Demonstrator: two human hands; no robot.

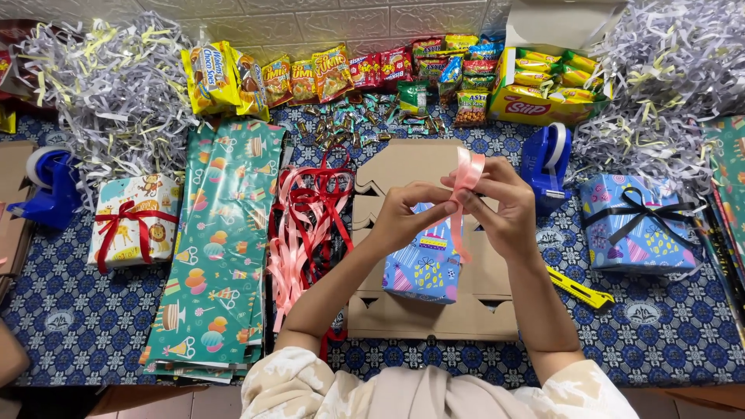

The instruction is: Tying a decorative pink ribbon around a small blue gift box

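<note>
Two hands at work above flat cardboard sheets (431, 310) on the table: left hand (403, 217) and right hand (497, 206) both pinching a pink ribbon (468, 174) over a blue wrapped gift box (425, 268). Ribbon probably light, soft, slippery; best pinched close to the loop. Box likely stiff and light

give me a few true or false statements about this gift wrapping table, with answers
1. Both hands, left hand and right hand, pinch a pink ribbon. True.
2. The blue gift box under the hands lies on bare cloth. False: it sits on flat cardboard pieces.
3. The white animal-print gift carries a black ribbon. False: its ribbon is red.
4. A yellow utility knife lies right of the cardboard. True.
5. The loose ribbons are all green. False: they are red and pink.
</note>
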